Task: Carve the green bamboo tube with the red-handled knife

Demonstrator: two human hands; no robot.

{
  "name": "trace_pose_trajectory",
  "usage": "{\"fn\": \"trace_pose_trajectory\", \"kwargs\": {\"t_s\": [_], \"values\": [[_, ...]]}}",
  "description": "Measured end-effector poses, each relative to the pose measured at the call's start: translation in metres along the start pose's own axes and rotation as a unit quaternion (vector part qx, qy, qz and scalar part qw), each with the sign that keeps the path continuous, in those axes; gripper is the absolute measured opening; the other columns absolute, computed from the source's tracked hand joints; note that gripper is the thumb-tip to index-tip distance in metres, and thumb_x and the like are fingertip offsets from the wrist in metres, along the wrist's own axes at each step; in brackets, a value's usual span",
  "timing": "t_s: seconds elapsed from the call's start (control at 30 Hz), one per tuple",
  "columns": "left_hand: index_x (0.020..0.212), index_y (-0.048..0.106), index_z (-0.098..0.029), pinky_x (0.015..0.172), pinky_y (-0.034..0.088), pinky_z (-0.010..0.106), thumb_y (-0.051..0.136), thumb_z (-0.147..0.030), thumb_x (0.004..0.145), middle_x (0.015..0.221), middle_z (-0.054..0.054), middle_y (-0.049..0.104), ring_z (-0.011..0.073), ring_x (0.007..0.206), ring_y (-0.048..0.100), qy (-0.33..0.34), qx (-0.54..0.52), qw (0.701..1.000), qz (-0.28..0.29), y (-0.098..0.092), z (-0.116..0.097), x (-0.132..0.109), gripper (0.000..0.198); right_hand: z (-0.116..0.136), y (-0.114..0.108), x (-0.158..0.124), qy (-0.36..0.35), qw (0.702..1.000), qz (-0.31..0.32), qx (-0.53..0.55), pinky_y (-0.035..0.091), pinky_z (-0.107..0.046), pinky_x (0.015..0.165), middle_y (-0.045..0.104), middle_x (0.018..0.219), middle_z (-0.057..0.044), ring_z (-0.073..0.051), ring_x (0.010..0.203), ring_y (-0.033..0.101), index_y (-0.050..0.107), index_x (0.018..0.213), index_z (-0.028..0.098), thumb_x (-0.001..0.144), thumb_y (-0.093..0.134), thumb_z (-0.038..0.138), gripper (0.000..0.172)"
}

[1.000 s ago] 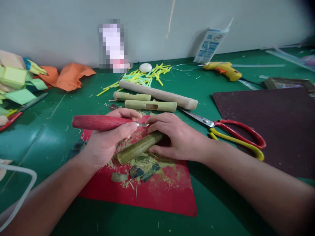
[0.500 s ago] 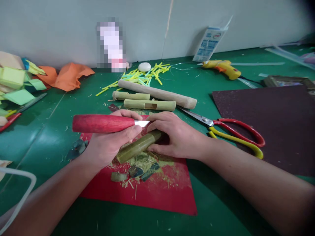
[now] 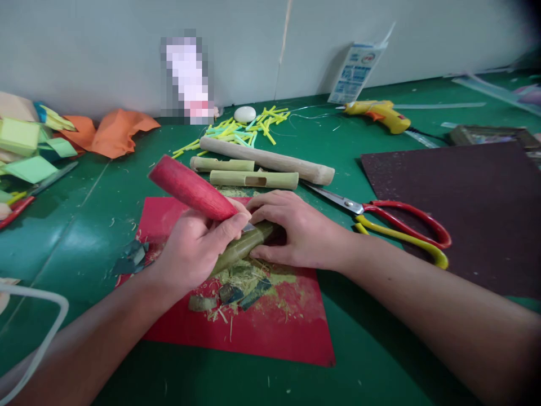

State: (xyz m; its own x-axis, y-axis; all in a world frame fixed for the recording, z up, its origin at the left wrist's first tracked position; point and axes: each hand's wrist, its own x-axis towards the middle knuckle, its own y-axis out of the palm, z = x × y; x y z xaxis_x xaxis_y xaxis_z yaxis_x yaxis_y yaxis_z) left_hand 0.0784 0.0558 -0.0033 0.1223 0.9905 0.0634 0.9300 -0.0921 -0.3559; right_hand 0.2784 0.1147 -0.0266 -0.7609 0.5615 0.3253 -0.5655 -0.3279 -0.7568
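"Shavings and dark scraps lie on the red mat. How far along does the carving look?"

"Partway, probably. The left hand grips a red-handled knife, its blade at an olive bamboo tube; the right hand clasps that tube above the mat. No opening shows in it, though fingers cover part."

"And what seems done?"

"Just beyond, one pale bamboo tube has a cut window; another pale piece is cut away along its top. Scissors lie to the right."

"The surroundings?"

"Green desk, yellow glue gun farther back, then a pale wall."
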Motion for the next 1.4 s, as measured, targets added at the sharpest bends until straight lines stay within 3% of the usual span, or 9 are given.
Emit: {"fn": "trace_pose_trajectory", "kwargs": {"t_s": [0.2, 0.33, 0.67, 1.0, 1.4], "values": [[0.092, 0.063, -0.018, 0.046, 0.031, 0.018, 0.056, -0.051, 0.096, 0.068, -0.005, 0.048, 0.0040, 0.050, 0.033, -0.077, -0.017, 0.995, 0.068, -0.004, 0.007, 0.003, 0.033, -0.001, 0.001, 0.001, 0.001, 1.000, 0.003, -0.009, 0.047, -0.046, 0.096, 0.071, 0.116, -0.013, -0.028, 0.107, 0.066, 0.073, 0.097, 0.014, 0.074, 0.080, 0.036, 0.033], [0.092, 0.063, -0.019, 0.047, 0.031, 0.018, 0.057, -0.060, 0.093, 0.067, -0.006, 0.049, 0.0049, 0.052, 0.035, -0.093, 0.002, 0.991, 0.091, -0.006, 0.009, 0.007, 0.042, -0.002, 0.002, 0.000, -0.008, 1.000, -0.003, -0.018, 0.046, -0.046, 0.097, 0.071, 0.119, -0.013, -0.028, 0.108, 0.065, 0.073, 0.098, 0.014, 0.074, 0.079, 0.036, 0.034], [0.084, 0.062, -0.019, 0.059, 0.044, 0.020, 0.057, -0.049, 0.094, 0.071, -0.003, 0.056, 0.0098, 0.064, 0.049, -0.009, 0.085, 0.993, 0.075, -0.002, 0.002, 0.010, 0.032, 0.000, 0.002, 0.000, -0.008, 1.000, 0.004, -0.024, 0.045, -0.044, 0.097, 0.071, 0.119, -0.012, -0.028, 0.109, 0.064, 0.072, 0.101, 0.014, 0.076, 0.078, 0.037, 0.035], [0.088, 0.064, -0.018, 0.084, 0.051, 0.025, 0.056, -0.028, 0.095, 0.089, 0.000, 0.068, 0.0145, 0.086, 0.062, 0.080, 0.121, 0.985, 0.092, -0.002, -0.002, 0.009, 0.015, -0.001, 0.002, 0.001, 0.000, 1.000, 0.008, -0.012, 0.044, -0.044, 0.097, 0.072, 0.111, -0.010, -0.027, 0.108, 0.063, 0.067, 0.097, 0.018, 0.076, 0.078, 0.036, 0.030], [0.077, 0.063, -0.017, 0.078, 0.049, 0.025, 0.059, -0.017, 0.090, 0.078, -0.001, 0.069, 0.0127, 0.078, 0.063, 0.132, 0.152, 0.978, 0.050, 0.002, -0.001, 0.006, 0.014, 0.001, 0.002, 0.002, -0.006, 1.000, 0.014, 0.005, 0.043, -0.042, 0.095, 0.070, 0.102, -0.009, -0.025, 0.102, 0.063, 0.062, 0.089, 0.019, 0.077, 0.077, 0.032, 0.023]]}}
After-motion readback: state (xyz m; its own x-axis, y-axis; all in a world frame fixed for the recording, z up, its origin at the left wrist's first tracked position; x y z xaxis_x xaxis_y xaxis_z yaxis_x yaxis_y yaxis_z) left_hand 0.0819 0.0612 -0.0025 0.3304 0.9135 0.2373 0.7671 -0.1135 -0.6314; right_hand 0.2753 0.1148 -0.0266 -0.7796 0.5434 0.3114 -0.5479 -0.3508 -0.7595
